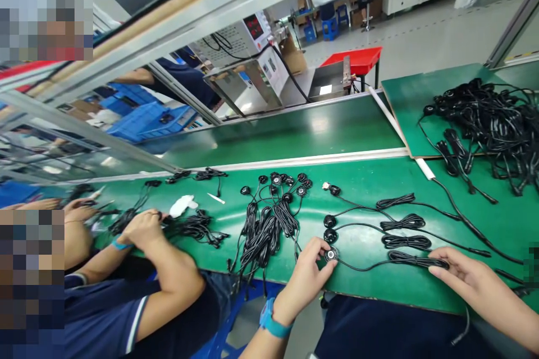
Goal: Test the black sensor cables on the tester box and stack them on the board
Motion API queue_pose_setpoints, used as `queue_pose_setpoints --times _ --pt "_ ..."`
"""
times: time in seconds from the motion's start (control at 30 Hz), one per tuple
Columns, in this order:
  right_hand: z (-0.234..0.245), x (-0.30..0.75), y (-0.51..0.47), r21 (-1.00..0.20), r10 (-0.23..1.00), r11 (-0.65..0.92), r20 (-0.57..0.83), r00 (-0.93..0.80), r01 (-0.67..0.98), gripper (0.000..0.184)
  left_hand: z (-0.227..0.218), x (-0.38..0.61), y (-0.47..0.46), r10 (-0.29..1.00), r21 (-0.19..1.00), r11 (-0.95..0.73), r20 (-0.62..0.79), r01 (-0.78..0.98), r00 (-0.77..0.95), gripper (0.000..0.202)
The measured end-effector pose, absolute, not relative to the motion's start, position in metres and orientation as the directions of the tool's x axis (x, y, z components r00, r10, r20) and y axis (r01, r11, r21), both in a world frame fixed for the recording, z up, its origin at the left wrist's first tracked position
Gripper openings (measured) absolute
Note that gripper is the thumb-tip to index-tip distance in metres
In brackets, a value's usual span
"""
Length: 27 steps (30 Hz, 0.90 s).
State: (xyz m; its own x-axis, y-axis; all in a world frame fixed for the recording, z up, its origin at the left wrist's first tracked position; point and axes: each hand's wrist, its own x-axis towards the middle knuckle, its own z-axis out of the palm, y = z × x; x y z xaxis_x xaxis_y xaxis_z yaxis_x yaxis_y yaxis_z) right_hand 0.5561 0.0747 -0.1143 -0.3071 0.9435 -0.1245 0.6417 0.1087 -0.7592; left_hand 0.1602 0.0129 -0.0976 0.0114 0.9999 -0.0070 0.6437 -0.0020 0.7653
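My left hand point(310, 268), a blue band at its wrist, pinches a small round black cable head point(331, 255) with a pale centre near the table's front edge. From that head a thin lead runs right to a folded cable bundle point(410, 258), whose right end sits between the thumb and fingers of my right hand point(465, 276). Just beyond lie two more round heads point(329, 229), lined up with the held one. Their folded cables point(406, 242) rest parallel on the green table. Further back is another head point(334, 190) with a small white piece beside it.
A heap of black cables point(488, 118) covers a raised green board point(404, 109) at right. More bundled cables point(267, 230) lie left of my left hand. A co-worker's hands point(145, 228) work over cables further left. A white tube point(389, 118) leans against the board.
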Motion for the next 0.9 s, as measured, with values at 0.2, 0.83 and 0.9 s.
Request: queue_pose_setpoints --times 0.2,0.83,0.9 --pt "-0.093 0.536 0.087 -0.775 0.850 -0.137 -0.412 -0.329 0.616 0.049 -0.116 0.147 0.027 0.983 0.709 -0.099 0.180 0.698 -0.044 0.019" --pt "-0.094 0.533 0.027 -0.588 0.903 0.414 0.363 -0.231 0.695 0.019 -0.121 0.122 0.207 0.974 0.564 0.106 0.108 0.819 -0.200 0.035" --pt "-0.096 0.540 0.020 -0.625 0.915 0.365 0.376 -0.144 0.690 0.017 -0.123 0.118 0.212 0.979 0.531 0.076 0.120 0.844 -0.163 0.031"
